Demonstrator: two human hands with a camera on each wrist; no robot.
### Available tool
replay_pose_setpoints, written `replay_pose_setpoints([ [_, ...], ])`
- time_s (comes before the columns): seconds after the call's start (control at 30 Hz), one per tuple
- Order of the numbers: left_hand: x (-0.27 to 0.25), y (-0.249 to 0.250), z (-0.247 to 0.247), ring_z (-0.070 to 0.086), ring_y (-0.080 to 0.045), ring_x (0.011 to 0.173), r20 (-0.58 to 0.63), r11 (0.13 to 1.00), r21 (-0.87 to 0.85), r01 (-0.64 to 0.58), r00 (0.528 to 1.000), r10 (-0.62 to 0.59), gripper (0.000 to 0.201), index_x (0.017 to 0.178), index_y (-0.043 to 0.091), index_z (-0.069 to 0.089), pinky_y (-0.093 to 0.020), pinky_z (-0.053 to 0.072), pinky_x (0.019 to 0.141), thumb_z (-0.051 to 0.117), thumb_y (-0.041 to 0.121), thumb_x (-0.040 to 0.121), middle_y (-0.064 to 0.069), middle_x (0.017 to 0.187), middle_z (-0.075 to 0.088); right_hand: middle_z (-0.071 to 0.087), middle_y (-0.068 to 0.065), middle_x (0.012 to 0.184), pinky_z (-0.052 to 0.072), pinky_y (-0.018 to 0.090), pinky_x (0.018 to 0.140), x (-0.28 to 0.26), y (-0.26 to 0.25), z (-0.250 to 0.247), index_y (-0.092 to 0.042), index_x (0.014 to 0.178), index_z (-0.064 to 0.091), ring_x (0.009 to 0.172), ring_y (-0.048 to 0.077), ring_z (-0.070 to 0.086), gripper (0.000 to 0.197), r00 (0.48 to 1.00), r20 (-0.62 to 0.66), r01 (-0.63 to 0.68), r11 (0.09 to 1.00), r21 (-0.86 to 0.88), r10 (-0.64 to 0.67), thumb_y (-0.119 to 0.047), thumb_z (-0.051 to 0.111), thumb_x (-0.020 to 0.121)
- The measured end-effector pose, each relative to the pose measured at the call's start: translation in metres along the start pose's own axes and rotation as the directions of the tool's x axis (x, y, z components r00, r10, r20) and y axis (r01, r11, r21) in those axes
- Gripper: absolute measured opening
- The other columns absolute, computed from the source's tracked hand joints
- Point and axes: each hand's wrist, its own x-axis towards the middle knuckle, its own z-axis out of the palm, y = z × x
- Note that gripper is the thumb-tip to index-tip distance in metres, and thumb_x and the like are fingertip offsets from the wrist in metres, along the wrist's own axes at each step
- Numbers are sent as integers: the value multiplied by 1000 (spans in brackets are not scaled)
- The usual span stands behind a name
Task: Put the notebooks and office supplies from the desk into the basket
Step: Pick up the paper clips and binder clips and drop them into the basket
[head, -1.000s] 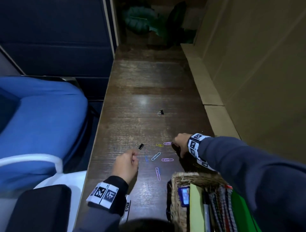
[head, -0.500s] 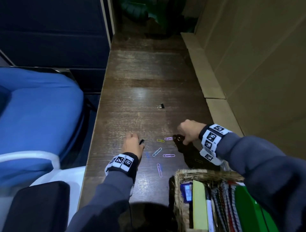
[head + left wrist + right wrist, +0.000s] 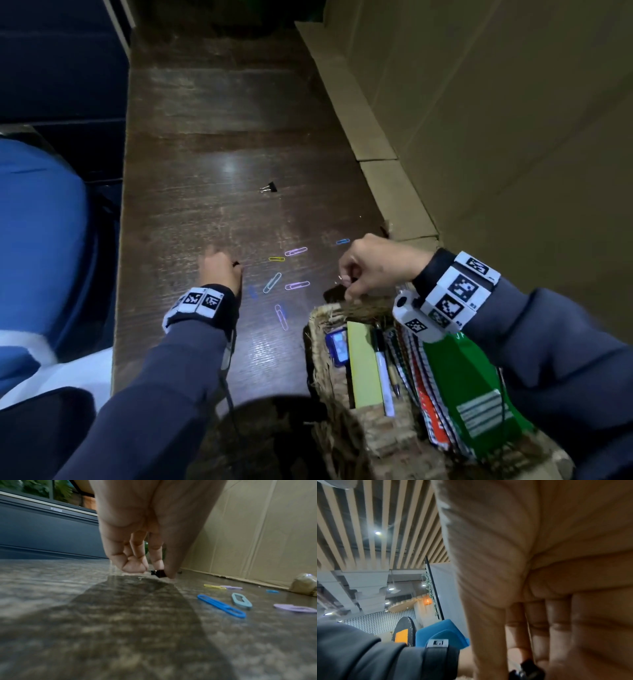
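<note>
— Black binder clip [image 3: 158,573] on desk [image 3: 212,144]: left hand [image 3: 219,269] grip pinching it?
— Yep. Right hand [image 3: 373,265] grip clamping another clip [image 3: 528,669], hovering by basket [image 3: 380,431] rim. Paper clips [image 3: 272,282] lying btw hands.

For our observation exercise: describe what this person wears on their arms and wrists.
Both arms are in grey-blue long sleeves. Each wrist carries a black band with white squares printed with black pixel-pattern markers: left band, right band. A white camera unit sits under the right wrist.
</note>
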Motion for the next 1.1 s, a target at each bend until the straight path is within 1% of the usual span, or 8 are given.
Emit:
replay_pose_setpoints([
  [0.13,-7,5,-17,62,-40,102,-57,994,-107,4,998,-10,25,98,-2,66,-42,49,88,65,20,86,-26,106,67,61,-2,63,44,26,62,-16,3,32,-21,58,60,58,11,55,26,990,136,-39,999,2,38,-27,82,70],
  [0.37,-56,45,-65,69,-17,75,-99,908,-386,-167,985,139,15,79,13,73,-25,53,73,82,18,68,-7,77,73,73,7,90,48,30,72,-37,8,89,-9,97,75,73,15,59,17,935,347,-58,997,-50,72,-20,67,86],
  [0.43,-85,62,-77,66,-2,64,-54,885,-390,-254,966,253,12,80,13,75,-13,49,67,81,14,69,-3,70,72,74,6,90,49,25,65,-44,8,107,-11,97,75,56,6,59,16,901,428,-50,996,-69,75,-15,67,85],
  [0.53,-135,87,-86,70,-12,82,167,881,-268,-391,882,442,17,91,16,77,-20,49,80,79,15,74,-3,85,76,75,15,97,49,21,56,-51,1,131,-2,96,74,50,8,56,16,839,540,-23,997,-77,61,-4,70,81],
  [0.7,-191,109,-65,66,-17,99,369,853,-142,-503,772,517,20,104,18,73,-25,50,90,67,13,85,-3,98,76,74,16,101,44,26,65,-52,-10,156,1,100,74,74,19,55,21,874,483,83,969,-232,41,-5,66,82],
  [0.77,-203,115,-53,66,-15,98,429,853,-114,-509,749,505,18,102,14,73,-20,48,85,65,11,86,-3,98,76,70,17,95,44,27,67,-52,-12,162,2,104,72,76,22,54,27,892,447,73,951,-299,72,-14,69,82],
  [0.93,-223,126,-18,68,-24,96,534,851,-11,-525,717,448,10,90,10,74,-34,54,91,68,11,82,-9,97,75,64,16,107,50,35,85,-53,-6,169,1,116,64,96,28,60,48,918,381,10,950,-312,115,-27,75,78],
  [1.1,-238,145,4,65,-32,92,630,802,131,-583,673,387,21,102,-1,69,-34,53,80,54,4,88,-18,99,67,59,9,85,40,26,69,-62,5,133,1,105,69,78,19,52,33,937,299,-98,957,-274,182,-15,77,76],
])
